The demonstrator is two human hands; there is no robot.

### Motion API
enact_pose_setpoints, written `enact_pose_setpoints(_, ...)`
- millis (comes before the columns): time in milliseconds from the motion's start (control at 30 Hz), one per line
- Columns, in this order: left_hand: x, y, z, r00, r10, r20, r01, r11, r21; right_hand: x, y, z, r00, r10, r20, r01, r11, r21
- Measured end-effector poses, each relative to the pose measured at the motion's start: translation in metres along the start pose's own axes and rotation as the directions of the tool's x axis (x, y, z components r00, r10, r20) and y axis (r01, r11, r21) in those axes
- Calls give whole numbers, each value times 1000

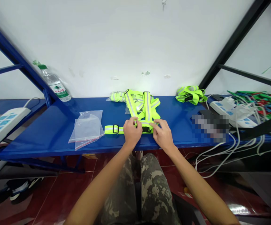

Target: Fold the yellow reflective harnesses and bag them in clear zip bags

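Note:
A neon-yellow reflective vest [147, 107] made of straps with grey stripes lies spread on the blue table. My left hand [132, 132] is closed on its waist strap, thumb against fingers. At the other end of the same section, my right hand [163, 135] pinches the strap between thumb and fingers. Black elastic shows between the hands. Leftward from my left hand runs a loose strap end [108, 129] with a black buckle [115, 129]. Behind the vest lie more folded yellow straps [117, 96], partly in clear plastic.
Clear zip bags [87, 128] lie on the blue table [48, 131] to the left. A water bottle [57, 86] leans at the back left. Another yellow strap bundle [191, 94] sits at the back right. Power strips [231, 114] and white cables [235, 150] are farther right.

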State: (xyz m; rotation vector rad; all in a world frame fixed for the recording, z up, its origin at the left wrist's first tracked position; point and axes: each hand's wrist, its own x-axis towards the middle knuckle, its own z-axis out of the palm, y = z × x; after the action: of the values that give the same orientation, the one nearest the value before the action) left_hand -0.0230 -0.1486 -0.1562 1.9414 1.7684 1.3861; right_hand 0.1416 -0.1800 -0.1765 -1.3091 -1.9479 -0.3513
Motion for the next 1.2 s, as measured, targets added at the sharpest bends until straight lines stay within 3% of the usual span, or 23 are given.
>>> enact_pose_setpoints(200,-3,4,-3,995,23,95,-39,985,166,-2,5,-3,989,-36,146,44,998,-50)
enact_pose_setpoints(300,-3,4,-3,993,6,120,-30,981,193,-2,4,-5,987,-26,161,30,999,-23)
enact_pose_setpoints(433,-2,0,-1,993,12,115,-30,987,159,0,-3,-6,983,174,64,-177,983,39)
enact_pose_setpoints(533,-1,-2,-2,996,30,84,-36,997,67,4,-10,-4,929,369,37,-369,929,-5)
enact_pose_setpoints(633,0,-3,-4,998,17,52,-17,1000,2,7,-13,-1,894,441,77,-438,898,-45)
enact_pose_setpoints(800,0,-4,-3,998,17,55,-20,998,61,5,-7,-2,928,357,104,-358,934,-3)
enact_pose_setpoints(967,-3,-2,-1,972,144,186,-172,974,144,1,2,-12,935,319,153,-303,946,-118)
enact_pose_setpoints(1200,-5,3,-5,942,140,305,-209,956,205,-8,23,-21,944,202,260,-144,964,-225)
